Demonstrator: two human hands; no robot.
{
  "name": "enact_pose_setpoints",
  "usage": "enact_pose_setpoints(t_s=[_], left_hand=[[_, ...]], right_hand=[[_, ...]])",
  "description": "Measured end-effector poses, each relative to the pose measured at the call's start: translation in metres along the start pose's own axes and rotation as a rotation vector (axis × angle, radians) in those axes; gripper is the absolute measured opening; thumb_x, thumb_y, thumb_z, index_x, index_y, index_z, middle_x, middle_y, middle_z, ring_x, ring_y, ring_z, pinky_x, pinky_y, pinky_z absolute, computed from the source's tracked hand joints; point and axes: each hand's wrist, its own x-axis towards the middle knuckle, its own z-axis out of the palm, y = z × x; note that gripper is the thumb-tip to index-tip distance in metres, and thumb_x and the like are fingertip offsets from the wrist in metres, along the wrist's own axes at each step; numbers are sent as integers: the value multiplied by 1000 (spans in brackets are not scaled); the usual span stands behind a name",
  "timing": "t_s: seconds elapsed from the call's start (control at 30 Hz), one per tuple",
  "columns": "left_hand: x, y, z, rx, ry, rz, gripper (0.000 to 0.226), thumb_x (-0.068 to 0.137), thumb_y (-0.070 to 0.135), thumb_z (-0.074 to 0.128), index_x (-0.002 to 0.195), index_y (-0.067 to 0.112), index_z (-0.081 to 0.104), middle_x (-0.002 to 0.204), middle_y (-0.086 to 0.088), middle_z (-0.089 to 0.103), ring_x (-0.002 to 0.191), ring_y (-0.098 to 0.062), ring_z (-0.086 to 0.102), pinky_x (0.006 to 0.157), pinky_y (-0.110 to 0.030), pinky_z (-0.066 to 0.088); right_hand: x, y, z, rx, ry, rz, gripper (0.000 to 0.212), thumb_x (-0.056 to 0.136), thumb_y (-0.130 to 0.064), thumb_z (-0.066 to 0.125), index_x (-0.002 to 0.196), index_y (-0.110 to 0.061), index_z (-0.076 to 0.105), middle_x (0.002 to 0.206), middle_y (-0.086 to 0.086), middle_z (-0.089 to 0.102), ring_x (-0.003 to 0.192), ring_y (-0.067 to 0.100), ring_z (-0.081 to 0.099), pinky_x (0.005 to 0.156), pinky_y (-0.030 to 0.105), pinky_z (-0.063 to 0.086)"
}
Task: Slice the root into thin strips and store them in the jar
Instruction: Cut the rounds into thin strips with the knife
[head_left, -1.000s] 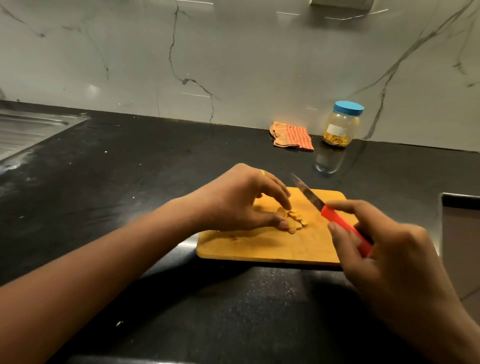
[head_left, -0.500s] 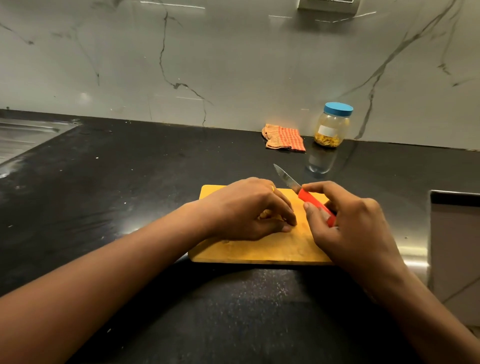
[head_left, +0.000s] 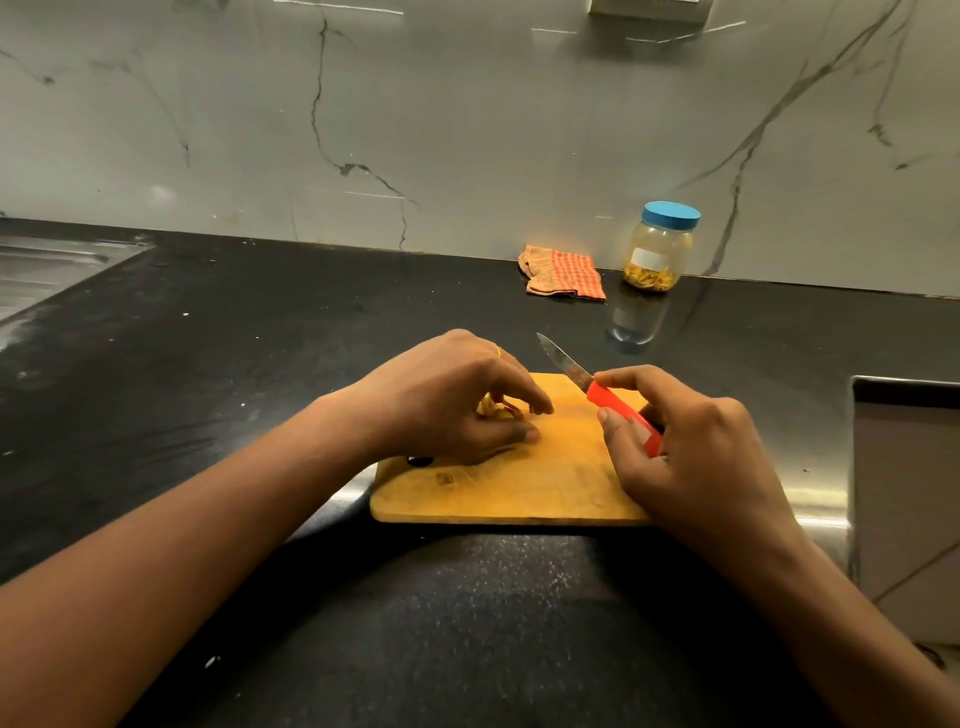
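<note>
A wooden cutting board (head_left: 545, 488) lies on the black counter in front of me. My left hand (head_left: 452, 400) is curled over the board's left part, its fingertips gathering yellow root slices (head_left: 491, 408), which are mostly hidden under the fingers. My right hand (head_left: 691, 447) grips the red handle of a small knife (head_left: 618, 405), whose blade points up and to the left above the board's far edge. A clear jar (head_left: 658, 249) with a blue lid stands shut against the back wall, with some yellow strips at its bottom.
An orange checked cloth (head_left: 563, 273) lies left of the jar by the wall. A steel sink (head_left: 47, 265) sits at the far left. At the right, the counter ends at a step with a lower pale surface (head_left: 909, 493).
My left hand has drawn the slices leftward on the board and closed its fingers round them. The knife has lifted off the slices and moved back, blade now raised.
</note>
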Motion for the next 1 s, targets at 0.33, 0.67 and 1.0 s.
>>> enact_pose_setpoints(t_s=[0.33, 0.67, 1.0], left_hand=[[-5, -8, -10, -90, -64, -144, 29, 85, 41, 71, 112, 31, 73, 110, 12, 70, 99, -5, 63, 82, -32, 57], [-11, -11, -19, -198, -42, -161, 38, 78, 32, 79, 115, 24, 72, 104, 12, 72, 87, 0, 67, 79, -20, 58], [-11, -9, -15, -192, 140, -157, 37, 74, 32, 80, 108, 18, 75, 96, 4, 75, 77, -5, 71, 72, -29, 61]], right_hand=[[-2, 4, -2, 19, 0, 10, 31, 87, -29, 65, 118, -28, 62, 74, -2, 63, 59, 14, 60, 53, 33, 56], [-4, 5, -2, 53, -52, -1, 32, 86, -32, 64, 117, -30, 61, 79, -7, 61, 62, 11, 60, 53, 24, 54], [-8, 4, 1, 77, -94, -43, 33, 84, -34, 63, 117, -35, 60, 81, -5, 63, 62, 12, 60, 54, 34, 55]])
